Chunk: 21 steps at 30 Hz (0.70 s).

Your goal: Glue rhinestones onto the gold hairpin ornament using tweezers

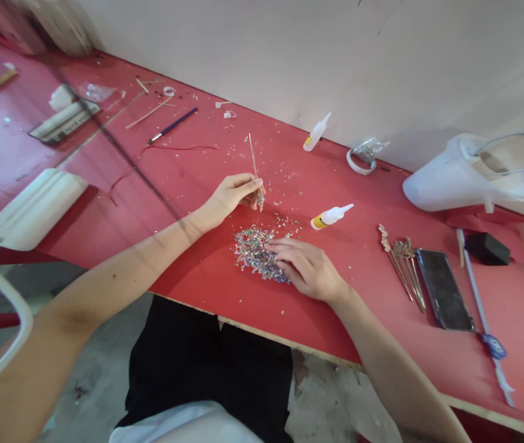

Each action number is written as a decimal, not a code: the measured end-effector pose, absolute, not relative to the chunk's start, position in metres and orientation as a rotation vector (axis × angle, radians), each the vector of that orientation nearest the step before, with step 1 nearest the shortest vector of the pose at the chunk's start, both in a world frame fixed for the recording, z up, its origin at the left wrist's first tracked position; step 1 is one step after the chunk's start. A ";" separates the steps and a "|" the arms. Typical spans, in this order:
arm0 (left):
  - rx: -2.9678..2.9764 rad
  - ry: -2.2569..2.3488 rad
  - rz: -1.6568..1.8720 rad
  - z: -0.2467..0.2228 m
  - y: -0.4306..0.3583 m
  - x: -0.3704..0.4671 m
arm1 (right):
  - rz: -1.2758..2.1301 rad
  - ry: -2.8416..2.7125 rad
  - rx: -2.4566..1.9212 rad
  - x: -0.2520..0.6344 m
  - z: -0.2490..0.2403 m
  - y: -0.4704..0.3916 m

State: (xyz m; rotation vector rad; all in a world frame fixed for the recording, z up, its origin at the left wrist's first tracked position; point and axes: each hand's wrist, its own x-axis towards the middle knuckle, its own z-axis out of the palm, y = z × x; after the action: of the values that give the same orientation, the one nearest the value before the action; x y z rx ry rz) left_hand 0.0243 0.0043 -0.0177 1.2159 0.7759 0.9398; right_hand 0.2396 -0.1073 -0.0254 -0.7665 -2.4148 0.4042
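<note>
My left hand (237, 192) pinches a thin metal hair stick (253, 157), held nearly upright above the table. The shaft points up and away, and the lower end carries a cluster of small sparkling stones. Just below and to its right lies a loose heap of tiny multicoloured rhinestones (255, 255). At the heap's right side, my right hand (310, 267) rests palm down with its fingers bent and a little apart, the tips touching the stones. Whether a single stone sits at those fingertips is too small to tell. A small glue bottle (329, 218) stands tilted beyond my right hand.
Farther back are a second glue bottle (317, 132) and a tape roll (361, 163). To the right lie finished hair sticks (403, 264), a phone (444, 289), a black block (488, 248) and a white jug (451, 175). A brush (174, 125) and a white power strip (34, 209) are left.
</note>
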 end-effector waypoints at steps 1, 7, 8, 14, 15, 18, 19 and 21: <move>1.220 0.777 0.937 -0.018 0.004 0.024 | 0.392 -2.433 -0.778 0.241 -0.026 -0.106; 1.231 0.782 0.927 -0.019 0.004 0.024 | 0.441 -2.379 -0.770 0.249 -0.029 -0.107; 1.232 0.784 0.927 -0.019 0.004 0.024 | 0.454 -2.372 -0.772 0.249 -0.029 -0.107; 1.244 0.797 0.930 -0.019 0.004 0.024 | 0.535 -2.366 -0.773 0.248 -0.027 -0.110; 1.246 0.798 0.929 -0.019 0.004 0.024 | 0.552 -2.343 -0.775 0.249 -0.027 -0.110; 1.256 0.794 0.922 -0.019 0.004 0.024 | 0.575 -2.218 -0.838 0.251 -0.032 -0.110; 1.261 0.786 0.919 -0.019 0.004 0.024 | 0.581 -2.153 -0.880 0.252 -0.034 -0.110; 1.275 0.757 0.909 -0.020 0.003 0.024 | 0.644 -2.004 -0.982 0.254 -0.038 -0.110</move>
State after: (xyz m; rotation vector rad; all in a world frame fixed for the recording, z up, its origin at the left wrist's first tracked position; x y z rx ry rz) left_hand 0.0239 0.0033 -0.0199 1.2754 0.7573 0.9089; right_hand 0.2541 -0.1096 -0.0382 -0.9818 -2.0038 0.6445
